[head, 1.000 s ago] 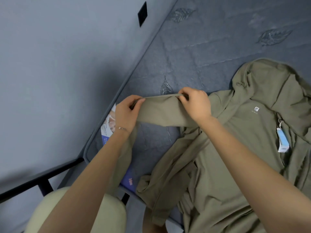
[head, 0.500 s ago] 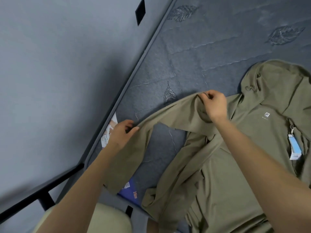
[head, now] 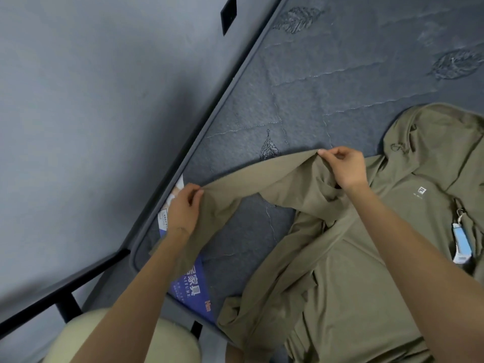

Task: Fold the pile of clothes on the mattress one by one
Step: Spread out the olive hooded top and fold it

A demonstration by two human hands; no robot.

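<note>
An olive-green hooded jacket [head: 366,258] lies spread on the grey quilted mattress [head: 301,100], hood at the upper right, a small white logo on the chest. Its left sleeve [head: 256,184] is stretched between my hands above the mattress. My left hand [head: 183,208] pinches the sleeve near its cuff end, which hangs down past my wrist. Up at the shoulder, my right hand [head: 343,166] pinches the same sleeve. A blue and white hang tag [head: 461,242] lies by the zip at the right.
The mattress's left edge [head: 209,119] runs along a grey wall [head: 91,113] with a black square plate [head: 228,13]. A blue printed label [head: 191,284] is at the mattress's near corner. A black bed rail [head: 57,294] crosses the lower left. My knee [head: 146,339] is at the bottom.
My hands have drawn apart: the left went down and left along the sleeve, the right up and right to the shoulder. The sleeve is now pulled out longer.
</note>
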